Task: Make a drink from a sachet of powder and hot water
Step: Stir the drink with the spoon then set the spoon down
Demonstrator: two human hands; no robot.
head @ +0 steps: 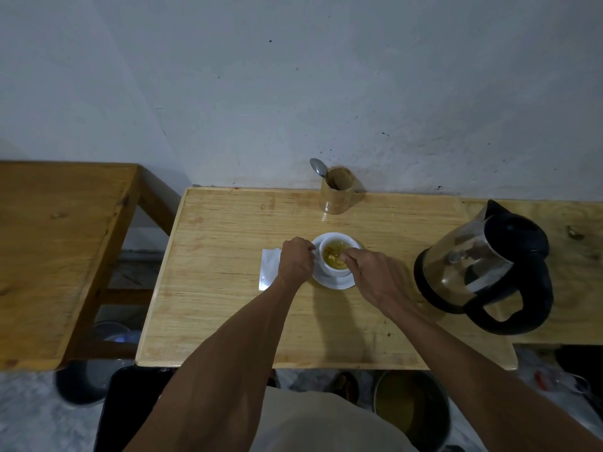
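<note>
Pale wood grain runs across the counter (228, 305) at frame centre, where our white cup (336, 257) of yellowish liquid sits on a round saucer (336, 282). Our left hand (295, 261) pinches the cup's handle side, covering part of the flat white sachet (269, 269); our right hand (372, 275) is clenched at the rim, what it holds hidden. A glossy glass kettle (483, 269) stands right, a cylindrical wooden holder (337, 190) with a metal spoon (318, 167) behind.

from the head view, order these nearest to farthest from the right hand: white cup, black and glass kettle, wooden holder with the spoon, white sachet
1. White ceramic cup of yellowish drink: under the right hand fingertips.
2. Flat white sachet: on the table left of the cup, beyond the left hand.
3. Black and glass kettle: to the right.
4. Round wooden holder with a metal spoon: by the wall.
</note>
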